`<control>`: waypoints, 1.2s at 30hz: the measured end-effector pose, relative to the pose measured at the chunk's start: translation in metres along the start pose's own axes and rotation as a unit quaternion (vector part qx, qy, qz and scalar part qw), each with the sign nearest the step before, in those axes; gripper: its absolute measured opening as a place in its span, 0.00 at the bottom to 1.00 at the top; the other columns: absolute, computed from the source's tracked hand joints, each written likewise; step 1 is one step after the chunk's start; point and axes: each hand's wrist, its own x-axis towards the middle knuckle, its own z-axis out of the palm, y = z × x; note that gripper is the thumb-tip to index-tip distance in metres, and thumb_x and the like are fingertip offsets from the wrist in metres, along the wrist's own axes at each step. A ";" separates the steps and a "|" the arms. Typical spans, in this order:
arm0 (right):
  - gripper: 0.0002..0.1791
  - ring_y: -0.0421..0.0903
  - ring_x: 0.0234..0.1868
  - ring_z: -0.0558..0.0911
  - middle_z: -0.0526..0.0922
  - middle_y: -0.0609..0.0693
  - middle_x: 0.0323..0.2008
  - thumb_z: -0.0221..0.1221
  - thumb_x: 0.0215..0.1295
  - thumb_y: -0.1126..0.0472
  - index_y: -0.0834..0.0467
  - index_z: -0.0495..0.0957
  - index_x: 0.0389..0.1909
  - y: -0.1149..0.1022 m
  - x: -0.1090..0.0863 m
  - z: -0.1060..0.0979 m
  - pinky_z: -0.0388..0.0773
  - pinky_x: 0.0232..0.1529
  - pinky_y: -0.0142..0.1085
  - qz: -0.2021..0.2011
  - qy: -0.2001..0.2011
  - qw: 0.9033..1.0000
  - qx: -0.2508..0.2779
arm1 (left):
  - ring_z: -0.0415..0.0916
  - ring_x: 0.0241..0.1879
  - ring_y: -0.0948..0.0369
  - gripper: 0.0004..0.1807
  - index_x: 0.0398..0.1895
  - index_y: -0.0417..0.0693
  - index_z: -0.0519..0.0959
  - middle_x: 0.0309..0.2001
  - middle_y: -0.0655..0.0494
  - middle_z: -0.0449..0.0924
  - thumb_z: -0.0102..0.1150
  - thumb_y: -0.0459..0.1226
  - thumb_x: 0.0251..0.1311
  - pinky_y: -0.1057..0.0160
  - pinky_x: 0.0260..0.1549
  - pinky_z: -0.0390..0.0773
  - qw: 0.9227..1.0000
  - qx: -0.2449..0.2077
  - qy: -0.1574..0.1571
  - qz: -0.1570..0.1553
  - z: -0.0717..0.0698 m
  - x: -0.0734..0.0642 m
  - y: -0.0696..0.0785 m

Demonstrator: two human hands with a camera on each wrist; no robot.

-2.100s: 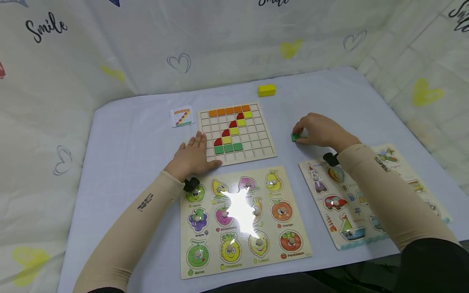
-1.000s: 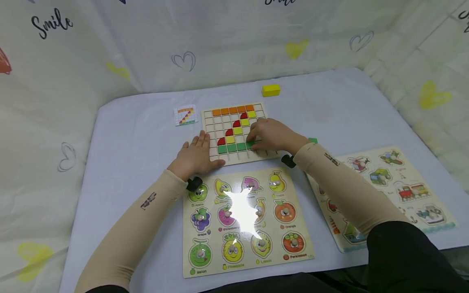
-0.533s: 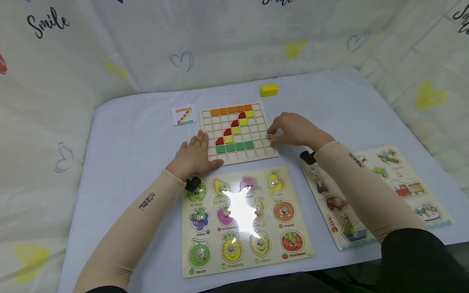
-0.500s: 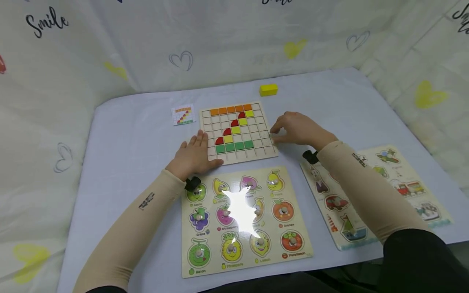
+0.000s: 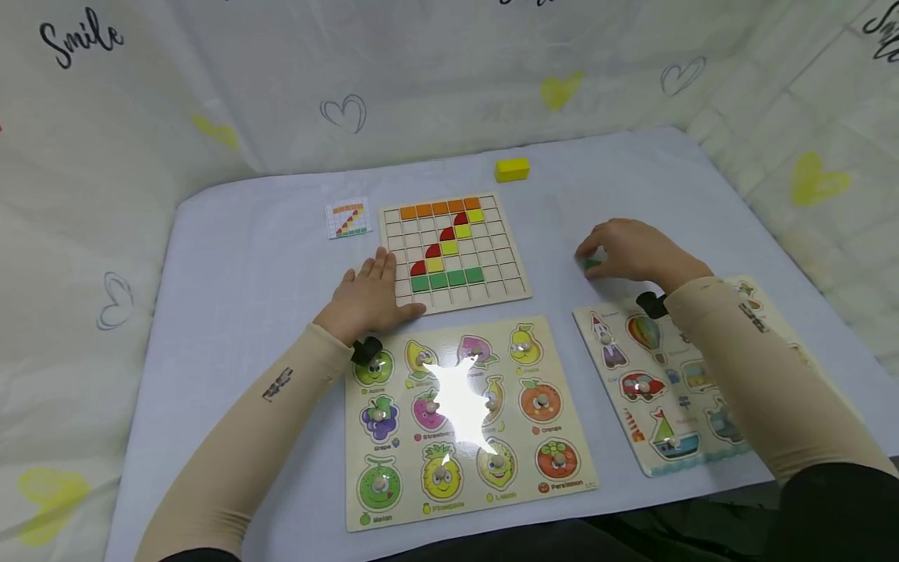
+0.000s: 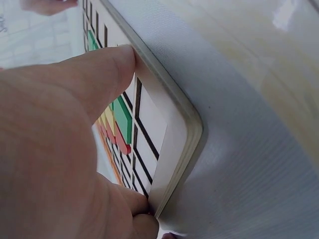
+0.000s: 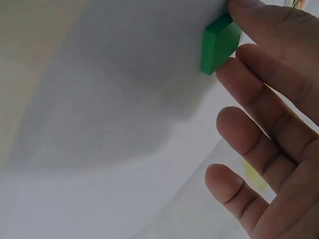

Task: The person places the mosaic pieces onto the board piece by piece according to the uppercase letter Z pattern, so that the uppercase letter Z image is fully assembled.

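Note:
My left hand (image 5: 365, 300) rests flat on the near left corner of a wooden grid board (image 5: 502, 257). Its thumb lies on the front margin in the left wrist view. On the board, orange tiles (image 5: 439, 208) form the top row. Red quarter-round tiles (image 5: 447, 233) and yellow square tiles (image 5: 449, 247) step down diagonally to a row of green tiles (image 5: 456, 278). Right of the board, my right hand (image 5: 635, 251) pinches a loose green square tile (image 7: 219, 44) low over the table, thumb on one side and fingertips on the other.
A pattern card (image 5: 348, 218) lies left of the board and a yellow block (image 5: 512, 169) behind it. In front is a fruit knob puzzle (image 5: 414, 499); a vehicle knob puzzle (image 5: 656, 460) lies under my right forearm. A white cloth covers the table (image 5: 232, 265).
My right hand set a green tile at the right end of the bottom row, let go, and moved right to another green tile. The left hand has stayed on the board.

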 end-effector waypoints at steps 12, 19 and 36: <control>0.16 0.60 0.55 0.84 0.88 0.60 0.53 0.74 0.59 0.63 0.60 0.89 0.49 0.010 -0.003 0.001 0.79 0.58 0.59 0.010 0.008 1.000 0.004 | 0.36 0.86 0.43 0.61 0.84 0.37 0.36 0.86 0.41 0.30 0.54 0.66 0.68 0.37 0.82 0.43 1.000 0.000 0.002 -0.003 0.001 -0.001 0.001; 0.15 0.57 0.52 0.84 0.90 0.57 0.47 0.75 0.57 0.62 0.60 0.90 0.46 0.002 0.002 0.003 0.79 0.59 0.57 -0.003 0.027 1.000 -0.004 | 0.36 0.86 0.43 0.61 0.84 0.37 0.36 0.86 0.41 0.30 0.53 0.66 0.69 0.38 0.82 0.43 1.000 0.004 0.002 -0.003 0.001 0.000 0.000; 0.14 0.52 0.47 0.81 0.90 0.50 0.45 0.75 0.60 0.56 0.54 0.91 0.47 -0.084 0.054 0.013 0.79 0.57 0.51 -0.142 0.037 0.989 -0.007 | 0.35 0.86 0.44 0.62 0.84 0.38 0.35 0.86 0.42 0.29 0.52 0.68 0.68 0.39 0.83 0.43 1.000 0.001 -0.001 -0.008 0.001 0.000 0.000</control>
